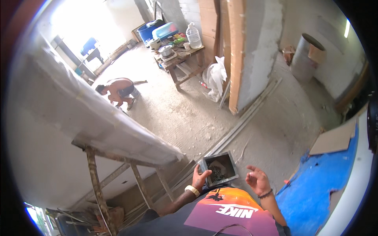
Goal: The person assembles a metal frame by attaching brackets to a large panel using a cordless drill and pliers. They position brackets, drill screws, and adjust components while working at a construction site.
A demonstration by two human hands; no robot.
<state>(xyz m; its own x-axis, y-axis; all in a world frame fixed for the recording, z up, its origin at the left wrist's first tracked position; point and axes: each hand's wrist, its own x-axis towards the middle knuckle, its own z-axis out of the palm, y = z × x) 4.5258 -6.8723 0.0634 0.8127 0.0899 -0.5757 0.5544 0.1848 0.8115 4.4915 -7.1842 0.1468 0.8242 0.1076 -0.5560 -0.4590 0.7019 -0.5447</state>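
My left hand [199, 177] grips the left side of a square grey open-topped box [235, 167], thumb over its rim. A heap of small dark pieces, like screws or nails [215, 174], lies inside, along with a brownish scrap. My right hand [258, 181] is raised just right of the box, apart from it. Its fingers are partly bent and spaced apart, and I see nothing between them. The box is close in front of my printed shirt.
A wooden frame [136, 179] leans by the white wall at left. Long strips [236, 128] lie on the floor ahead. Blue sheeting [305, 188] with cardboard [334, 138] is at right. Farther off are a crouching person [120, 87], a cluttered table [183, 59] and a drum [305, 57].
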